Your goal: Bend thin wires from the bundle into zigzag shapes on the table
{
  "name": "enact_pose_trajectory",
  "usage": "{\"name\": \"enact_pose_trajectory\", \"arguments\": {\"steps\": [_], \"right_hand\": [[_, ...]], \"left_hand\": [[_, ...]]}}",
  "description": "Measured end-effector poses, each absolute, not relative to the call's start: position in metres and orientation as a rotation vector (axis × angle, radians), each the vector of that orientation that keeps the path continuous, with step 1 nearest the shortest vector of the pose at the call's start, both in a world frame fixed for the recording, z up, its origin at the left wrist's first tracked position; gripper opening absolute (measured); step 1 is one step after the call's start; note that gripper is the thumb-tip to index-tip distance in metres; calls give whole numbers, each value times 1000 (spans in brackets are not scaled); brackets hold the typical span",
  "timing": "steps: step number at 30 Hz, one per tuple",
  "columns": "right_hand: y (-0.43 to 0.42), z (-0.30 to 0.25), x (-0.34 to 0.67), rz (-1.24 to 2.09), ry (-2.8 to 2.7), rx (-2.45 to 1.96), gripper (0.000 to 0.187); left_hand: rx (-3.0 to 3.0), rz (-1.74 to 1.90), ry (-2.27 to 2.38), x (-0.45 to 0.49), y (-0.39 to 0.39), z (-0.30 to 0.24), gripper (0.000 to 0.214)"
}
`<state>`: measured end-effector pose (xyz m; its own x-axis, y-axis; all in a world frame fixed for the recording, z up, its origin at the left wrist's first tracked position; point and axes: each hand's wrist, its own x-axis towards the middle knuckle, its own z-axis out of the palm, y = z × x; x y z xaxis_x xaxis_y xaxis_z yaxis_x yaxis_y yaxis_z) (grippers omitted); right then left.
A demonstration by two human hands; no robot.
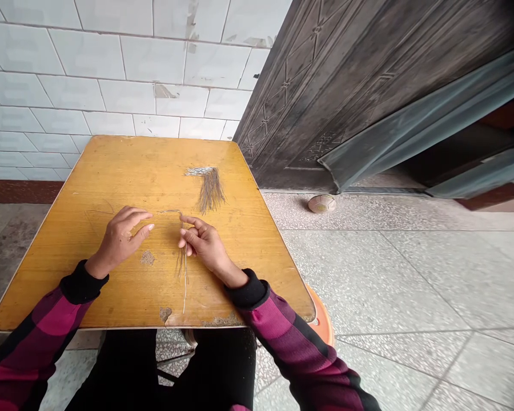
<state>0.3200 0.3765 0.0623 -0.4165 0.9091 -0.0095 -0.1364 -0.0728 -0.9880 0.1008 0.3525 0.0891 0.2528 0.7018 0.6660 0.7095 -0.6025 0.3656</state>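
Pretty sure this is someone's home entryway: embossed metal door (325, 97) up past the right hand (208, 245), white tiled wall (111, 68) ahead, speckled terrazzo floor (381, 274) alongside.

A brown fibre bundle (209, 191) lies on the chipped wooden table (124, 171).

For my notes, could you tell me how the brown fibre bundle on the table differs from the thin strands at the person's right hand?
The brown fibre bundle is dense, the thin strands sparse. The bundle lies apart, with a pale band at its far end; the strands run past the right hand, with no band. Both are fine fibres on the yellow tabletop.
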Motion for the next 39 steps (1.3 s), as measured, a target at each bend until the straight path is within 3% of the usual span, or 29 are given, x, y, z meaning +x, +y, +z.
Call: {"name": "enact_pose_trajectory", "arguments": {"steps": [11, 16, 27, 39], "right_hand": [[364, 58, 308, 1822, -1456, -726, 52], [365, 57, 307, 1846, -1468, -729, 51], [355, 50, 307, 1407, -1776, -847, 48], [346, 51, 299, 1477, -1750, -831, 52]], "left_hand": [[-2693, -1250, -1409, 116, 354, 70, 13], [-2730, -1121, -1468, 117, 354, 71, 21], [-2534, -1115, -1603, 118, 350, 74, 21], [-2469, -1033, -1626, 119, 350, 72, 22]]}}
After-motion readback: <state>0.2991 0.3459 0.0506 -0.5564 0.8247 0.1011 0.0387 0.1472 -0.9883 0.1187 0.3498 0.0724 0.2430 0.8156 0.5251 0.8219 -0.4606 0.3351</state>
